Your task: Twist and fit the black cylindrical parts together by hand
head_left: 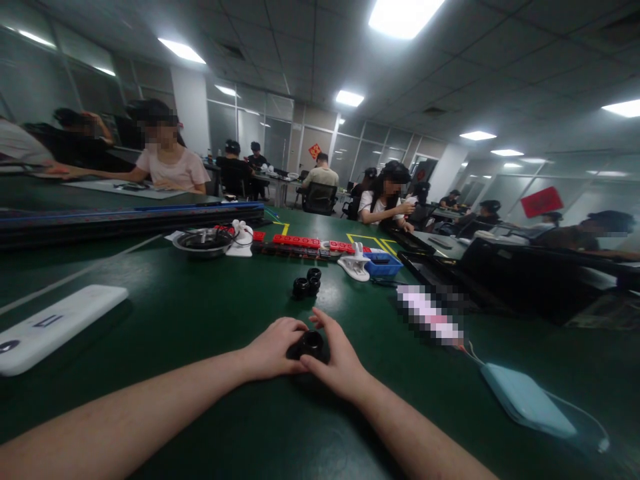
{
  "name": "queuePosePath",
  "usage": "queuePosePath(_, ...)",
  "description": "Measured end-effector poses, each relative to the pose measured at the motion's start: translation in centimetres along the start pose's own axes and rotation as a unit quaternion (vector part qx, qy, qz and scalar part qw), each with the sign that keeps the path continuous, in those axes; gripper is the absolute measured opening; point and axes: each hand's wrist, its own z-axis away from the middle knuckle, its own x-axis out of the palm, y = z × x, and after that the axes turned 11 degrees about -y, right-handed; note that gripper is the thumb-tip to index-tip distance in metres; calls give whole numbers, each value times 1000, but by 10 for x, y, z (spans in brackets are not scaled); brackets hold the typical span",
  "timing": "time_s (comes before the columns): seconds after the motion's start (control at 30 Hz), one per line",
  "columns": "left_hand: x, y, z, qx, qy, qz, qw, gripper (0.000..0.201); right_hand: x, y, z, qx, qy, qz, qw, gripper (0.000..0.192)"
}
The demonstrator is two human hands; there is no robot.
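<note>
In front of me on the green table, a small glossy black cylindrical part with a round opening on top is held between my two hands. My left hand curls around its left side, thumb low and fingers behind. From the right, my right hand grips it, its thumb across the front edge and its index finger raised at the back. Its lower portion is partly covered by my fingers. Just beyond my hands stands a cluster of several similar black parts, touching one another.
Farther back are a metal bowl, a row of red blocks, a white clip-like stand and a blue bin. A long white device lies left; a light-blue power bank with cable lies right. Other people sit beyond.
</note>
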Motion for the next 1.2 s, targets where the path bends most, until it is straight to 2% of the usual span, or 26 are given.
queuePosePath(0.13, 0, 2, -1, -1, 6, -1, 1000, 37, 5, 3, -3, 38, 13, 2, 999, 66)
queuePosePath(0.27, 1, 3, 0, 2, 13, -1, 1000, 37, 4, 2, -2, 10, 24, -22, 999, 59)
queuePosePath(0.37, 1, 1, 0, -1, 12, -4, 1000, 39, 1, 0, -1, -16, 7, -39, 999, 63)
queuePosePath(0.5, 1, 0, -1, -4, 5, -7, 1000, 42, 0, 0, 0, 2, -34, -36, 999, 74)
queuePosePath(0.63, -1, 2, -1, -6, 1, 3, 1000, 38, 3, 2, -1, 18, 10, -31, 999, 69)
queuePosePath(0.83, -3, 6, 0, -10, 9, 5, 1000, 41, 2, 2, -1, -3, 58, -42, 997, 53)
queuePosePath(0.9, -2, 5, 0, -9, 7, 1, 1000, 43, 1, 1, -1, -10, 47, -48, 998, 55)
queuePosePath(1.03, 1, 0, -1, -2, 1, -5, 1000, 40, 2, 2, 0, -11, -11, -34, 999, 65)
queuePosePath(1.2, 1, 0, -2, -4, 1, 2, 1000, 40, 4, 5, -2, 12, 23, -13, 1000, 67)
